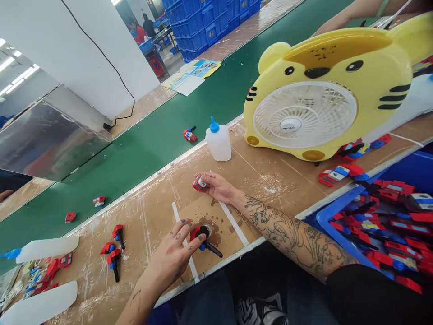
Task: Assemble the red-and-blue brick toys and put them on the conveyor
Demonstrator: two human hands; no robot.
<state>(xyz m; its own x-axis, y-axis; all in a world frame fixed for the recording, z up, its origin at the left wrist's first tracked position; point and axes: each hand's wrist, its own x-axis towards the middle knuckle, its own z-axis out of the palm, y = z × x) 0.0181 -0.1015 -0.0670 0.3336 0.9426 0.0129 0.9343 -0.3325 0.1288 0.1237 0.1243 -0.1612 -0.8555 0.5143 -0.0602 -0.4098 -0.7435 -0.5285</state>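
Observation:
My left hand point(174, 247) is low over the bench, its thumb and fingers closed on a small red and blue toy part with a black barrel point(214, 249). A round black opening point(204, 230) shows by the thumb, with dark wet spots around it on the brown bench cover. Further up, my right hand point(218, 186) pinches a red and grey toy piece point(199, 182) between thumb and fingers, clear of the other part. Just beyond it stands a translucent squeeze bottle point(218, 143) with a blue nozzle.
A yellow animal-faced fan point(368, 99) stands at the right. Below it, a blue bin point(326, 216) holds many red toy parts. Several barrelled parts point(115, 259) lie at left near white bottles point(50, 248). A green conveyor belt point(149, 128) carries a few pieces. Another person's arm point(352, 13) shows top right.

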